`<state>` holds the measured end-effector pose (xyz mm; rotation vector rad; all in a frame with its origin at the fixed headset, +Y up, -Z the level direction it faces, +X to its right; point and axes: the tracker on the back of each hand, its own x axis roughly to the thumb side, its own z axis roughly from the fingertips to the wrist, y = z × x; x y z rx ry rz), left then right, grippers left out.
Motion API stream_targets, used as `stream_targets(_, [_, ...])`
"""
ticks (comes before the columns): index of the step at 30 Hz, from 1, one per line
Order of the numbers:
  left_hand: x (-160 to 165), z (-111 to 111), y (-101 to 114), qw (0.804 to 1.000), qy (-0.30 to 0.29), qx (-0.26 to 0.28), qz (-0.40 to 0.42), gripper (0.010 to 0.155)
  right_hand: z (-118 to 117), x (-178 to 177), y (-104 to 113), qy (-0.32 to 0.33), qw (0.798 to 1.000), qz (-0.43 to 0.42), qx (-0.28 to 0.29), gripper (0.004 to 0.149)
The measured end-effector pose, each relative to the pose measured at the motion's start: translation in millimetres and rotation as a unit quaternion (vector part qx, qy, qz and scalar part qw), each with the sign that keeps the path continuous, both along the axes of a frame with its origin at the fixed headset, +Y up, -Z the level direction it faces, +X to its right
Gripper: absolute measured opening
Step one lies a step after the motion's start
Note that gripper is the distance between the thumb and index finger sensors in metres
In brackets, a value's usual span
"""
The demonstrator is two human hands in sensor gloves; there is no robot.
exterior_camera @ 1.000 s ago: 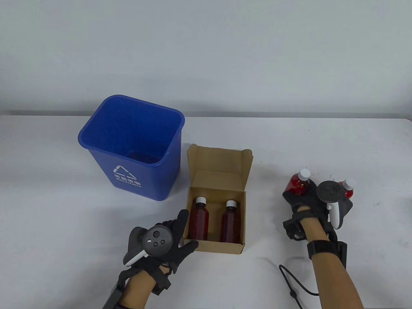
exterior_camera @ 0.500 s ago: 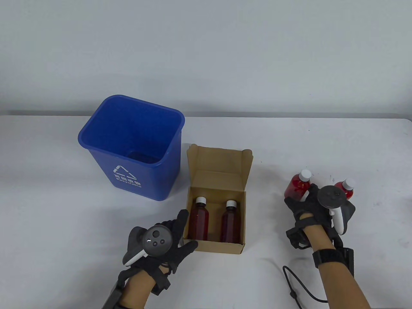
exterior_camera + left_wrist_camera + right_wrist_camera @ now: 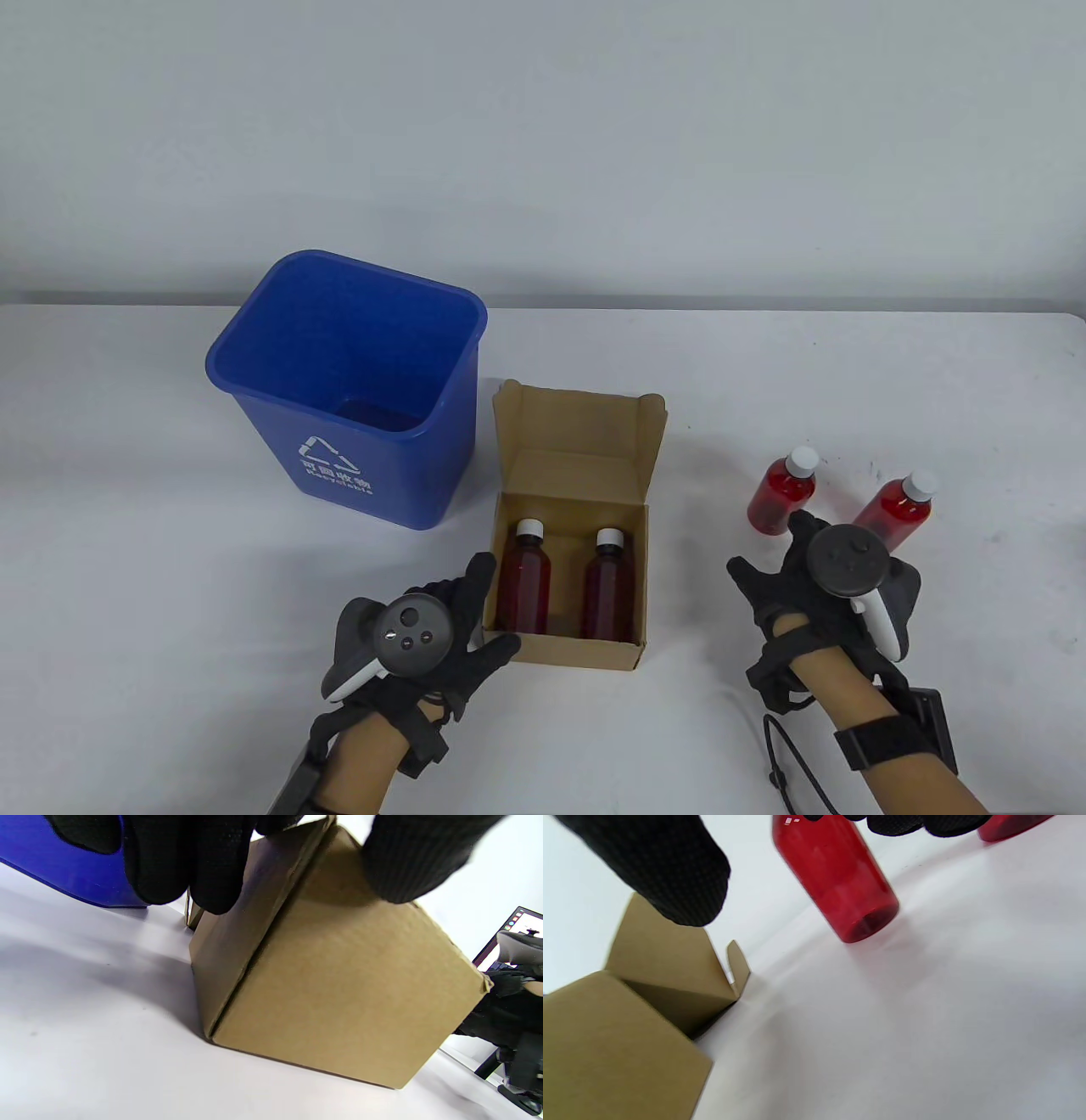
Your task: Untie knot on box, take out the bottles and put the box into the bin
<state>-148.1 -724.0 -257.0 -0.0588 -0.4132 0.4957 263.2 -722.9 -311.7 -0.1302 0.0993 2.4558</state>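
The cardboard box stands open just to the right of the blue bin, its lid folded back, so the knot looks already undone; no string shows on the box in any view. Two dark red bottles remain upright inside the box, side by side. Two brighter red bottles stand on the white table well to the right of the box, near each other but apart. The left hand grips the box's near left corner, fingers along the left wall and thumb against the front wall, as the left wrist view confirms. The right hand hovers to the right of the box, just in front of the two unpacked bottles, fingers loose and holding nothing. By this reckoning the task is roughly halfway: two bottles are out, two are left to lift out, and the emptied box must then go into the bin, which has nothing visible in it.
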Motion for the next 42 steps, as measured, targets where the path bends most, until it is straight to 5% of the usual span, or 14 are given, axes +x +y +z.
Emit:
stream_targets(26, [-0.8, -0.5, 0.1, 1.000, 0.001, 0.002, -0.003, 0.091, 16.6, -171.4, 92.3, 0.218, 0.971, 0.092, 0.035, 0.081])
stream_targets(34, [-0.7, -0.6, 0.3, 1.000, 0.001, 0.001, -0.002, 0.091, -0.3, -217.0, 93.1, 0.239, 0.962, 0.128, -0.015, 0.077])
stream_targets(42, [-0.8, -0.7, 0.6, 1.000, 0.000, 0.001, -0.002, 0.091, -28.4, -242.4, 64.8, 0.228, 0.950, 0.186, -0.106, 0.074])
